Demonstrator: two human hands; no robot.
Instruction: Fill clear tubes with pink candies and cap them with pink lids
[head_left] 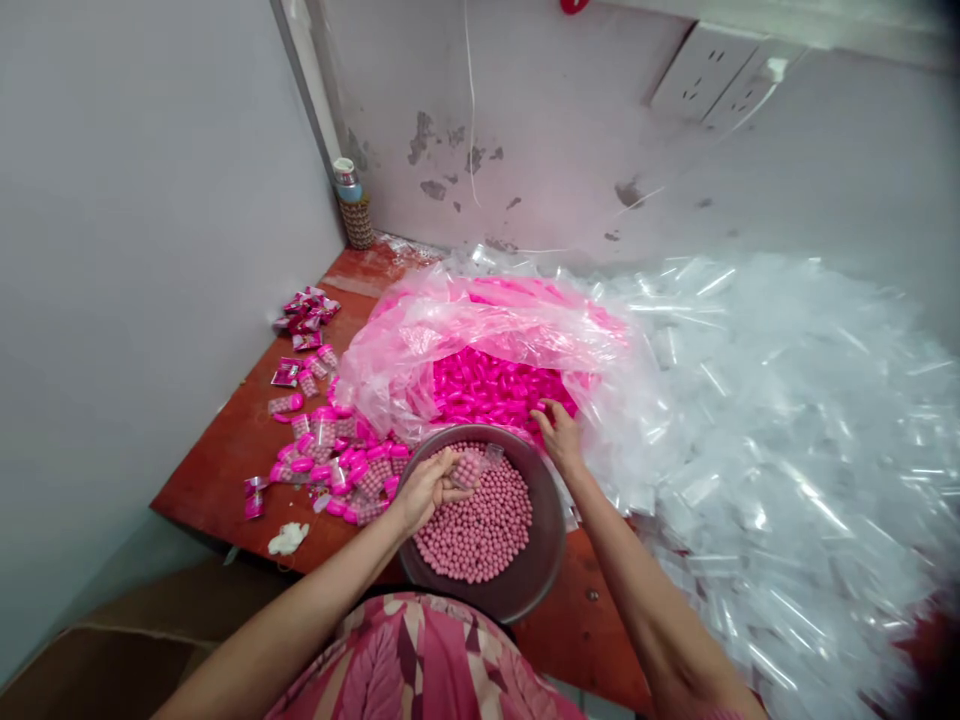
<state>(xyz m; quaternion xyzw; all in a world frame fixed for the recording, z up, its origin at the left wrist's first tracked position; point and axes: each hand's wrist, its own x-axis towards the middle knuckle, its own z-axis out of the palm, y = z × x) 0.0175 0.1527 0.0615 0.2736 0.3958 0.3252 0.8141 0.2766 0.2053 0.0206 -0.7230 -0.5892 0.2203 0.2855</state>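
Observation:
My left hand (430,490) is closed around a small clear plastic bottle (468,472) filled with pink beads. The bottle lies tilted over a round grey bowl (551,560), its clear neck end pointing right. Loose pink beads (480,540) cover much of the bowl's bottom. My right hand (559,436) is at the near right edge of a heap of bright pink caps (487,385). Its fingers are curled together at a pink cap; the fingertips show only in part. A crumpled clear plastic bag (390,350) surrounds the caps.
Capped bead bottles (330,455) lie heaped left of the bowl, with small pink packets (307,312) beyond. Clear empty bottles (795,430) form a large pile at right. A crumpled white tissue (288,538) and a flask (352,205) are on the red table (217,450).

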